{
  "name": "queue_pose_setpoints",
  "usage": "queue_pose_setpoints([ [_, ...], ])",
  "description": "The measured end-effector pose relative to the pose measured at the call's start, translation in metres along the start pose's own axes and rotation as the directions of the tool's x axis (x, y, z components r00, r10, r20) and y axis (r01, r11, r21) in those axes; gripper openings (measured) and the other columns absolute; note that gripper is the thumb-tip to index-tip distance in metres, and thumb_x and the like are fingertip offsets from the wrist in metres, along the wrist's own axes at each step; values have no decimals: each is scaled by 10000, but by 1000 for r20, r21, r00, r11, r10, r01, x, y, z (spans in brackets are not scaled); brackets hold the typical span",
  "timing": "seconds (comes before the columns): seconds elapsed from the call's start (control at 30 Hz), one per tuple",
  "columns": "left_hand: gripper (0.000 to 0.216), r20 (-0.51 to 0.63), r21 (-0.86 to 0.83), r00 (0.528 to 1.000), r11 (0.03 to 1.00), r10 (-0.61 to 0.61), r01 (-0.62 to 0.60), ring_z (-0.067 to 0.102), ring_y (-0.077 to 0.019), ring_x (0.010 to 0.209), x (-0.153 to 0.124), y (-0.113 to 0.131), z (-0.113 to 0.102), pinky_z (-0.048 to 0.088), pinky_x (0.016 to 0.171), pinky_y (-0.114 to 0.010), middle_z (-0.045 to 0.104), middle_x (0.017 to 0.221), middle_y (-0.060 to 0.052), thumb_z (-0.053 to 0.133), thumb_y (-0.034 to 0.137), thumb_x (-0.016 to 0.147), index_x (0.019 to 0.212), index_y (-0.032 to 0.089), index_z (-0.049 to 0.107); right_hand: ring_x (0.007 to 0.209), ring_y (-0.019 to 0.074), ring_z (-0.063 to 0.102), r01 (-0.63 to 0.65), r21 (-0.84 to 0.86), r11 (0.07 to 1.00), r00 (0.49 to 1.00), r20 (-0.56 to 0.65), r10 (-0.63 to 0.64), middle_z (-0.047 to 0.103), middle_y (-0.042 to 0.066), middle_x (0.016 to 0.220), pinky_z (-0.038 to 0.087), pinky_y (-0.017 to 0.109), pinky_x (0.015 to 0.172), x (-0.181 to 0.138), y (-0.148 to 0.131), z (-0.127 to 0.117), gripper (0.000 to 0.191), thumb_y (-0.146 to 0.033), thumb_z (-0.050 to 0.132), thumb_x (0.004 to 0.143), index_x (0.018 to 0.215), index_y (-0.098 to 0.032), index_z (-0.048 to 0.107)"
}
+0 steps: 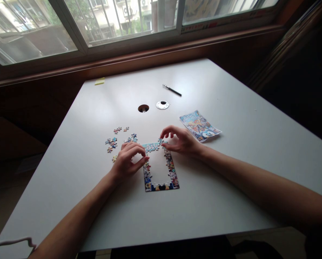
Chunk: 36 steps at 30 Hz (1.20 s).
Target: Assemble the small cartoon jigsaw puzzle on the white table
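A jigsaw puzzle (174, 176) lies flat on the table as a rectangular border with a bare middle; light blue pieces with white lettering run along its top. My right hand (181, 140) is at the top right corner, thumb and fingertips pinching a small blue puzzle piece (160, 141). At the upper left side of the border is my left hand (128, 158), its thumb and index finger curled close together. Whatever is between those fingertips, if anything, is too small to make out. Loose puzzle pieces (112, 142) lie beyond and left of my left hand, some partly hidden by it.
A printed picture sheet (200, 126) lies right of the puzzle, partly behind my right hand. Farther back on the white table (117, 216) are a round hole (143, 108), a round cover (162, 105), a pen (172, 90) and a yellow sticky note (99, 81). Windows line the far side.
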<state>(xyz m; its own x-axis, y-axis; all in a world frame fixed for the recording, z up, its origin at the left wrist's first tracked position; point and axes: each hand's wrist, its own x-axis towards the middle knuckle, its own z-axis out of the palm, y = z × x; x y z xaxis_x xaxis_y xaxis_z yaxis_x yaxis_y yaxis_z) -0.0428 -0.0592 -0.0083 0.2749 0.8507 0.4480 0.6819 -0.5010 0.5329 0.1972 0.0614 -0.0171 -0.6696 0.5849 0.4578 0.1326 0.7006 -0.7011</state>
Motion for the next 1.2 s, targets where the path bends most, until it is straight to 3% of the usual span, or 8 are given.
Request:
queue_pose_setpoints([
  [0.23,116,1,-9,1000,1000,5,-5,640,-178,852,0,0,0,419,891,-369,689,856,-23,670,249,905,831,204,593,808,162,597,19,10,1000,1000,-17,-19,700,56,972,515,319,751,1,1,0,268,-219,693,839,1107,-202,699],
  [0.37,113,5,-11,1000,1000,-3,4,642,-182,859,0,0,0,426,893,-371,695,865,-30,669,257,906,836,205,596,851,171,636,-73,56,996,995,-65,76,703,75,1011,513,319,732,0,3,1,195,-312,668,897,1032,-213,768],
  [0.57,109,6,-14,1000,1000,-14,14,650,-186,866,-1,-1,0,430,903,-376,699,864,-32,658,271,912,843,208,601,801,168,659,-194,207,959,970,-108,219,746,79,958,504,315,673,1,6,2,276,-436,648,917,954,-195,778],
  [0.77,131,8,-6,1000,1000,-20,20,655,-191,862,-1,-1,0,439,897,-378,705,861,-41,643,295,921,832,209,600,766,163,690,-276,314,908,947,-73,313,748,62,863,534,312,697,-1,7,3,316,-475,648,904,987,-183,736],
  [1.0,108,9,-12,1000,1000,-12,13,648,-186,865,-1,-1,0,432,905,-381,700,867,-35,655,267,914,842,209,599,660,130,577,-237,130,963,968,-55,246,715,35,801,462,284,621,0,4,1,227,-403,689,868,914,-184,727],
  [1.2,114,7,-2,1000,1000,-7,7,644,-184,858,0,-1,0,435,903,-381,701,861,-34,656,274,913,840,208,599,906,213,619,-8,-11,1000,999,38,8,728,58,918,504,360,830,1,0,-1,88,-275,723,827,877,-212,688],
])
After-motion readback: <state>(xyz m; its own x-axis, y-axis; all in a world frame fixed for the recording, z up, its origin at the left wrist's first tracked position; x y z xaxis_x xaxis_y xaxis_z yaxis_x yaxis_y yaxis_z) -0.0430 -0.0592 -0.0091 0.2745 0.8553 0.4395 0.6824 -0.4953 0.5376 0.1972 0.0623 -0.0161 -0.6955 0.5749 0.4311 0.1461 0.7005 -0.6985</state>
